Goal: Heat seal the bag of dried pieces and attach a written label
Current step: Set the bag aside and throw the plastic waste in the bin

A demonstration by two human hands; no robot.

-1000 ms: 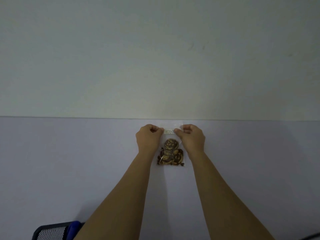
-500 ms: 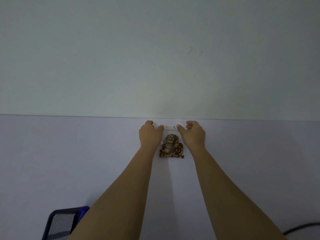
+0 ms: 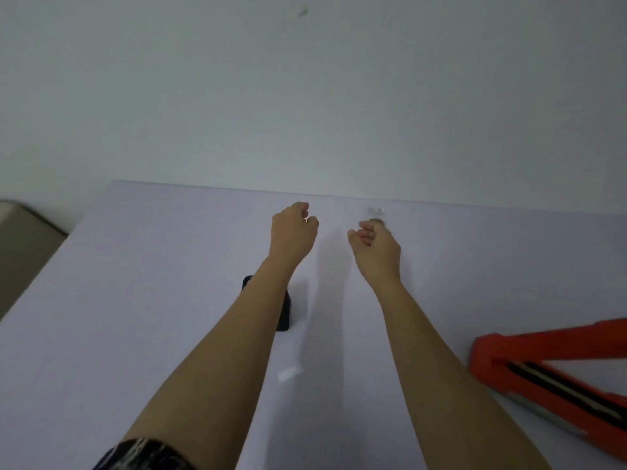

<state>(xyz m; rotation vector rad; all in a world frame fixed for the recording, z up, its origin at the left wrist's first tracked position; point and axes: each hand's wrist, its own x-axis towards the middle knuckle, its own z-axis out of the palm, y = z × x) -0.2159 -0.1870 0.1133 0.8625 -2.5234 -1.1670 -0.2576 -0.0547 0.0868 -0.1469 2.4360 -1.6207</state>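
Left hand (image 3: 293,232), right hand (image 3: 376,247) released the bag (image 3: 377,221) (label (image 3: 375,210) on); fingers (image 3: 364,228) loose.

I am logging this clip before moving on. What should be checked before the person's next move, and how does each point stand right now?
1. No grip by the left hand: ok, fingers loosely curled, nothing held.
2. No grip by the right hand: ok, nothing held.
3. The bag sealed: cannot tell, it is mostly hidden behind the right hand.
4. The label stuck on: cannot tell, only a blurred white strip shows beyond the fingers.
5. The heat sealer out of the way: ok, it lies at the right, apart from both hands.
6. Nothing loose on the table: not ok, a white scrap lies between the forearms.
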